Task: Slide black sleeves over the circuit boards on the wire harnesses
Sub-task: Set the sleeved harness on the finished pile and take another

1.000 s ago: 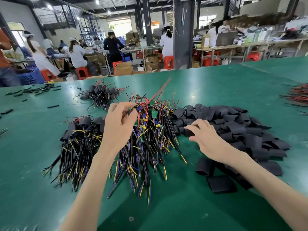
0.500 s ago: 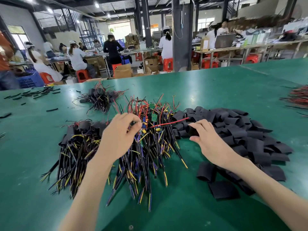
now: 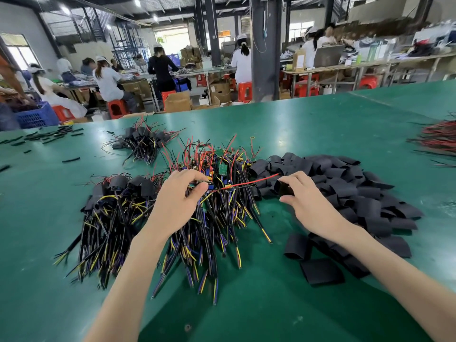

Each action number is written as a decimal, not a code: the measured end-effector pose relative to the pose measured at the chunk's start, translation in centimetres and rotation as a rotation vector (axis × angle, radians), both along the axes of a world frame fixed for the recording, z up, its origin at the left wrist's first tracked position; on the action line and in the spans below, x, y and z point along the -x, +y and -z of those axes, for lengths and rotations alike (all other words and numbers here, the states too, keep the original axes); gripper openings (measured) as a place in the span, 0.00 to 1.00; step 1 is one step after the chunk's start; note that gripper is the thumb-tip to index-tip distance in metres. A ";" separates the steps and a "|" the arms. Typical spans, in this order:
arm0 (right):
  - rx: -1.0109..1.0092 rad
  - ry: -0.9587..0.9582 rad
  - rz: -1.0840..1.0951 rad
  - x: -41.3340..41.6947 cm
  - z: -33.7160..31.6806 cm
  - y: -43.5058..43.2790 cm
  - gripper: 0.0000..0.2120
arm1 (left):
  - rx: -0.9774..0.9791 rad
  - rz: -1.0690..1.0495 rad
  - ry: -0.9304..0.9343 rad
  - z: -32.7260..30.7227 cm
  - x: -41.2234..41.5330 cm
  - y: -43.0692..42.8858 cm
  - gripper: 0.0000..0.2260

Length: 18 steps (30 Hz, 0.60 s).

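Red wire [image 3: 249,183] trails from the circuit board [image 3: 197,185] pinched in the left hand [image 3: 177,203]; right hand [image 3: 311,206] fingers pinch a black sleeve [image 3: 286,190], whose rim may snag it.

Bare left forearm [image 3: 129,280], bare right forearm [image 3: 394,275], uncovered right to the frame edge; left hand [image 3: 172,206] and right hand [image 3: 311,203] bare too.

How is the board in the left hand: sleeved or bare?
Bare. Left hand pinches the board uncovered; right hand holds a sleeve apart.
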State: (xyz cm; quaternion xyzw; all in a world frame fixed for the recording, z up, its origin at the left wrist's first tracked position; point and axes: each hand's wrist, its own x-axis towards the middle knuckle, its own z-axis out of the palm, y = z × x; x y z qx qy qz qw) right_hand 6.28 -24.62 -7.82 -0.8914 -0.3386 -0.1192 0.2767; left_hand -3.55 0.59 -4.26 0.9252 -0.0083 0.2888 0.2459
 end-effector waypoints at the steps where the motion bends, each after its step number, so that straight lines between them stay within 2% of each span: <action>1: -0.024 0.021 -0.009 0.0 -0.1 0.1 0.18 | 0.016 0.002 0.007 0.0 0.0 0.0 0.05; 10: -0.189 0.134 -0.038 0.2 -0.5 0.2 0.16 | 0.119 0.037 0.089 0.1 0.2 -0.2 0.07; 18: -0.184 0.184 -0.049 0.0 -0.2 0.1 0.17 | 0.241 0.078 0.097 0.0 0.4 -0.4 0.10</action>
